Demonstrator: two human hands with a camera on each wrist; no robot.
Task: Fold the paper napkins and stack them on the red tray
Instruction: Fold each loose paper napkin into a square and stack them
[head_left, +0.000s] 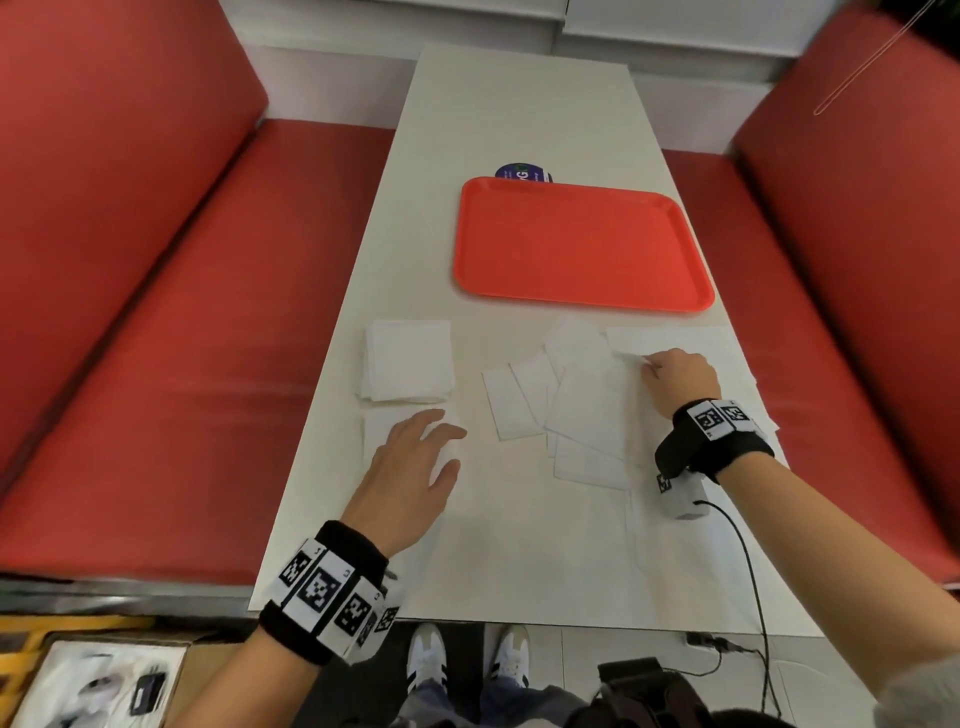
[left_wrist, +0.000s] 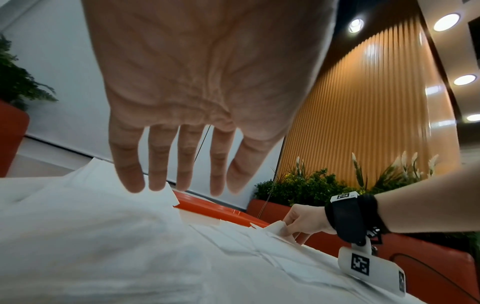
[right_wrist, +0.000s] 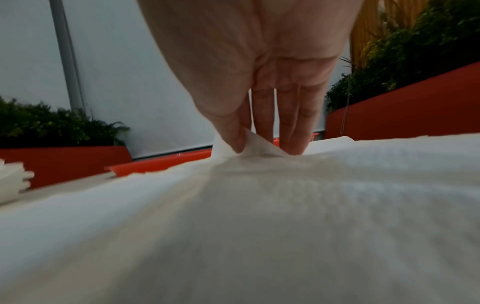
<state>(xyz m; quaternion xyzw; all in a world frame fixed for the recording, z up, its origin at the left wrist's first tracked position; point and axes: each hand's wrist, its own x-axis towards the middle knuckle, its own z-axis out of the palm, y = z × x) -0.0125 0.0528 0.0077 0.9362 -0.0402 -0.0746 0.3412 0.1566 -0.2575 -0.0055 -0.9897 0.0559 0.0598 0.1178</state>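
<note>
An empty red tray (head_left: 582, 244) lies on the far right half of the white table (head_left: 519, 114). A stack of folded napkins (head_left: 408, 364) sits left of it. My left hand (head_left: 415, 457) is spread flat, fingers straight, over a single napkin (head_left: 376, 431) in front of that stack; the left wrist view shows the fingertips (left_wrist: 182, 185) just above the paper. My right hand (head_left: 675, 374) pinches the corner of an unfolded napkin (head_left: 597, 405) between thumb and fingers, and the lifted corner (right_wrist: 255, 145) shows in the right wrist view. Loose napkins (head_left: 511, 402) overlap in between.
A blue round label (head_left: 522, 173) peeks from behind the tray. Red bench seats (head_left: 171, 338) flank the table on both sides. A black cable (head_left: 748, 561) runs from my right wrist over the table's near right corner. Planters (left_wrist: 306, 187) stand behind.
</note>
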